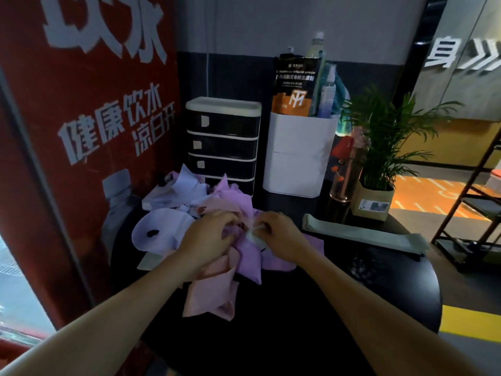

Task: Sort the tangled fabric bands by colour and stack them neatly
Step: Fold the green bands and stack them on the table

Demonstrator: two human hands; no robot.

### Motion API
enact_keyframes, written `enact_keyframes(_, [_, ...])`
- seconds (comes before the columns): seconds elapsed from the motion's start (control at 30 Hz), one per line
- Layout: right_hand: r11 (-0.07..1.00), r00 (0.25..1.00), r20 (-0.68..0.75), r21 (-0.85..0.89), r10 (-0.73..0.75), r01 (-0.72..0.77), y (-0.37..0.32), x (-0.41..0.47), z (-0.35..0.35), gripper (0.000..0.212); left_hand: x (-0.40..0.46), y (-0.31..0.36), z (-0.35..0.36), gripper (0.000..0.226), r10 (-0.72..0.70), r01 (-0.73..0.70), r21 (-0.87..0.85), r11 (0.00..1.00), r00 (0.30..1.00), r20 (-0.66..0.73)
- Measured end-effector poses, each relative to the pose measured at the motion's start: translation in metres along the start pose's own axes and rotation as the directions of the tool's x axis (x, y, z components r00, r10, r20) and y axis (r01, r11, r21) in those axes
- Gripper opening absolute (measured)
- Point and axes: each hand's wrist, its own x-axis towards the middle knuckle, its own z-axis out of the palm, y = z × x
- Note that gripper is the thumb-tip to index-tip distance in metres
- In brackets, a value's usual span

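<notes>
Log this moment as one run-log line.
left hand: grips tangled pile | right hand: pinches pale band | green stack: laid flat

The bands [241,213] are seen as soft, matt, creased cloth in lilac, pink and pale lavender. The tabletop [366,289] is finished in dark, faintly glossy material. At 12 o'clock, glossy black plastic drawers [222,142] and a smooth white matt bin [298,156] are shown.

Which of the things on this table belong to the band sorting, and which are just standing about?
Job:
tangled pile of bands
grey-green bands, laid flat to the right
left hand and right hand, both working in the pile

Lying about:
drawer unit
white bin
potted plant
bottle
</notes>
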Motion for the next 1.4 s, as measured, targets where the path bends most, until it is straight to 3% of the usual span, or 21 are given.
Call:
enact_keyframes(0.07, [0.997, 1.0, 0.016, 0.074, -0.016, 0.015, -0.015, 0.007, -0.009, 0.012, 0.004, 0.0, -0.005, 0.038, 0.002, -0.003, -0.058, 0.998, 1.0, -0.016])
enact_keyframes(0.13, [0.994, 1.0, 0.007, 0.112, -0.016, 0.015, -0.029, 0.015, -0.02, 0.015, 0.008, -0.002, -0.007, 0.028, 0.002, -0.005, -0.142, 0.99, 1.0, -0.016])
enact_keyframes(0.33, [0.999, 0.998, -0.061, 0.044, -0.017, 0.02, -0.04, 0.034, -0.045, 0.016, 0.01, 0.002, -0.009, 0.016, -0.006, -0.013, -0.315, 0.949, 0.998, -0.058])
enact_keyframes(0.5, [0.999, 0.969, -0.248, 0.027, -0.014, 0.021, -0.039, 0.038, -0.064, 0.019, 0.013, 0.001, -0.008, 0.034, 0.014, -0.007, -0.209, 0.978, 1.0, 0.028])
enact_keyframes(0.6, [0.998, 0.924, -0.383, 0.059, -0.005, 0.03, -0.039, 0.043, -0.084, 0.018, 0.011, 0.002, -0.004, 0.019, -0.038, 0.044, -0.158, 0.986, 0.998, 0.04])
enact_keyframes(0.7, [0.998, 0.942, -0.331, 0.007, -0.05, 0.056, -0.038, 0.039, -0.093, 0.018, 0.015, 0.006, -0.001, 0.009, -0.025, 0.017, -0.167, 0.986, 0.999, -0.044])
enact_keyframes(0.83, [0.992, 0.944, -0.309, -0.076, -0.116, 0.097, -0.036, 0.032, -0.098, 0.016, 0.034, 0.022, 0.0, 0.013, -0.025, -0.024, -0.385, 0.923, 0.992, -0.122])
enact_keyframes(0.9, [0.99, 0.94, -0.316, -0.098, -0.131, 0.105, -0.035, 0.03, -0.103, 0.015, 0.043, 0.029, 0.001, 0.039, 0.001, -0.053, -0.34, 0.939, 0.989, -0.15])
enact_keyframes(0.97, [0.988, 0.921, -0.362, -0.096, -0.144, 0.117, -0.035, 0.029, -0.11, 0.014, 0.053, 0.034, 0.001, 0.051, 0.017, -0.059, -0.279, 0.958, 0.989, -0.15])
enact_keyframes(1.07, [0.99, 0.883, -0.446, -0.055, -0.144, 0.133, -0.032, 0.027, -0.121, 0.013, 0.064, 0.043, 0.005, 0.04, -0.01, -0.004, -0.123, 0.992, 0.993, -0.118])
enact_keyframes(1.13, [0.99, 0.871, -0.473, -0.03, -0.136, 0.139, -0.029, 0.026, -0.129, 0.014, 0.07, 0.049, 0.009, 0.029, -0.008, 0.0, -0.102, 0.995, 0.997, -0.082])
enact_keyframes(1.17, [0.989, 0.869, -0.476, -0.024, -0.137, 0.143, -0.027, 0.025, -0.132, 0.014, 0.07, 0.053, 0.01, 0.034, 0.008, -0.015, -0.117, 0.993, 0.998, -0.064])
enact_keyframes(1.27, [0.986, 0.874, -0.456, -0.047, -0.165, 0.161, -0.023, 0.02, -0.139, 0.012, 0.074, 0.07, 0.017, 0.048, 0.057, -0.057, -0.306, 0.95, 0.998, -0.01])
enact_keyframes(1.4, [0.983, 0.887, -0.423, -0.075, -0.184, 0.168, -0.013, 0.01, -0.148, 0.012, 0.078, 0.095, 0.026, 0.021, 0.107, 0.032, -0.661, 0.75, 0.98, 0.169])
